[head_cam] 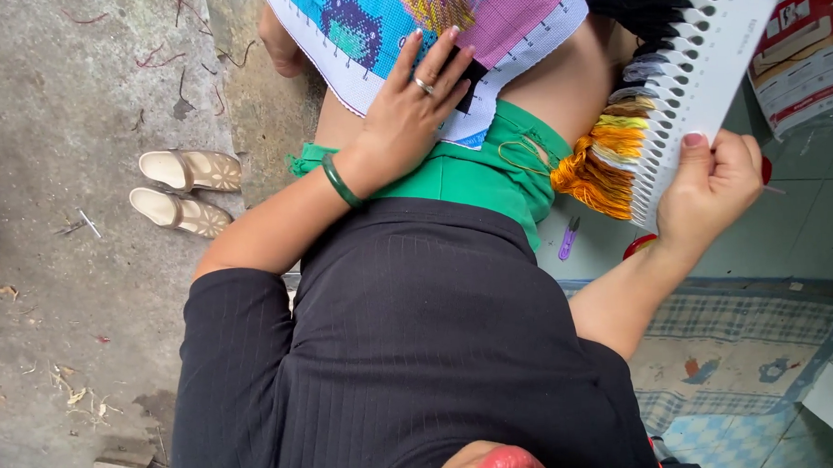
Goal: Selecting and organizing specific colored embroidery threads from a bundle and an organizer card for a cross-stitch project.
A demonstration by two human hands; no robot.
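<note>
My left hand (411, 108) lies flat, fingers spread, on a cross-stitch canvas (519, 14) with turquoise, purple and pink areas that rests on my lap. It wears a ring, and a green bangle sits on the wrist. My right hand (709, 188) grips the lower end of a white card thread organizer (708, 53) with a row of holes. Bundles of yellow, orange, grey and black floss (601, 165) hang from the card's left edge.
A pair of beige sandals (185, 188) lies on the concrete to the left. A small purple thread snipper (567, 238) lies on the green tiled floor. A checked mat (749, 341) is at lower right, a printed sheet (811, 44) at upper right.
</note>
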